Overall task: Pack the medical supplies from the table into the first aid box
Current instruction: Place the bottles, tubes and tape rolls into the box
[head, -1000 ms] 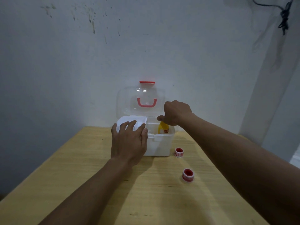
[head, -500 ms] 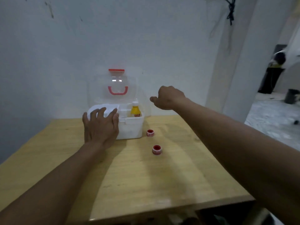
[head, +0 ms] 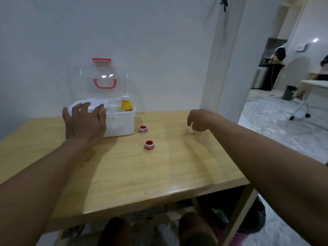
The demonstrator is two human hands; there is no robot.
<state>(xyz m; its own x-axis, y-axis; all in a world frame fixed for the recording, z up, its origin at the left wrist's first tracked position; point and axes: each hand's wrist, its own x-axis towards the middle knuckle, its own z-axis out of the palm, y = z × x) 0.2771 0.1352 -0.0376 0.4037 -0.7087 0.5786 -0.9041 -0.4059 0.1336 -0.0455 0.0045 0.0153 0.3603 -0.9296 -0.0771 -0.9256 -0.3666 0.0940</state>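
- While the right hand hangs curled over a small white object on the pale wooden tabletop, its fingers point down and sit bunched just above and around the object's right side; whether they have clamped on it I cannot tell, since the hand hides most of it.
- That white object is too covered to name or to read a long axis; it lies well to the right of the white plastic first aid box, so the right hand is plainly the nearer one.
- The left hand rests against the box's front left corner, fingers spread apart and holding nothing, likely steadying it.
- The box stands with its clear lid with red handle tipped up against the wall; a yellow bottle with a white cap stands upright in its right compartment.
- Two red-and-white tape rolls lie flat: the nearer roll out on the bare wood, the farther roll just beside the box's right wall.
- My guess is the next carry goes leftward over both rolls to the box.
- Behind the table is a plain white wall; to the right an opening shows a marble floor and a dark bin.
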